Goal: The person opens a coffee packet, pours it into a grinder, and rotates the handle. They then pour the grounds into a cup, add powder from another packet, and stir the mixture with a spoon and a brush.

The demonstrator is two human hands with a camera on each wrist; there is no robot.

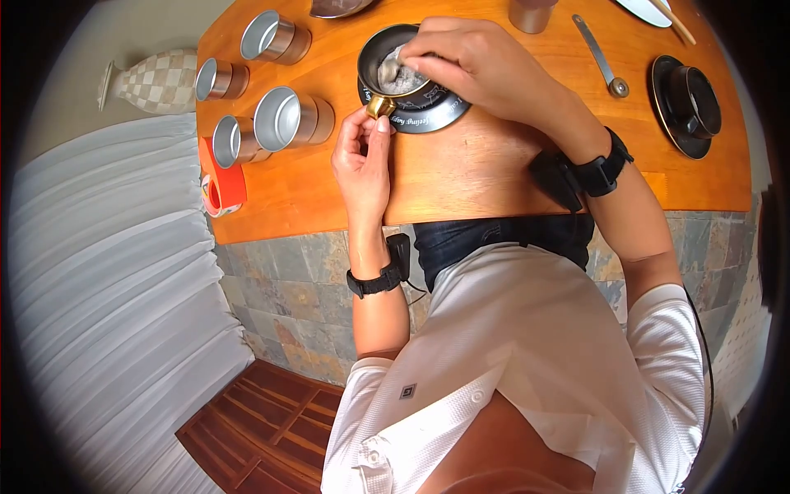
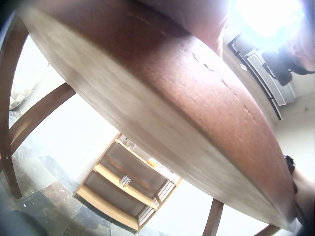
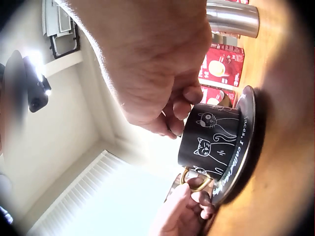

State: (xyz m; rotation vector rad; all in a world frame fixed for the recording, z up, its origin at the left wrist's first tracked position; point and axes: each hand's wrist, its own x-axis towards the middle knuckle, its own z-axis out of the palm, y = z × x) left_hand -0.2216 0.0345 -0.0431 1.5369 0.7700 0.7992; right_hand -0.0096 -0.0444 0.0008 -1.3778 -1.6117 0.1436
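A black cup (image 3: 209, 140) with white cat drawings and a gold handle (image 1: 380, 107) stands on a black saucer (image 1: 428, 122) with white lettering. Pale, frothy-looking contents (image 1: 405, 81) show inside it. My left hand (image 1: 364, 160) pinches the gold handle between thumb and fingers, as the right wrist view also shows. Over the rim, my right hand (image 1: 477, 62) has its fingers curled around a small spoon (image 1: 391, 67), whose metal end dips into the cup. Most of the spoon's handle is hidden by the fingers. The left wrist view shows mainly the table's edge (image 2: 162, 118), without the cup.
Several metal cups (image 1: 288, 119) stand on the left of the wooden table, near an orange-red item (image 1: 224, 181) at its edge. On the right are a long-handled metal scoop (image 1: 599, 53) and another black cup (image 1: 695, 100) on a saucer. Red boxes (image 3: 224, 64) stand beyond the cup.
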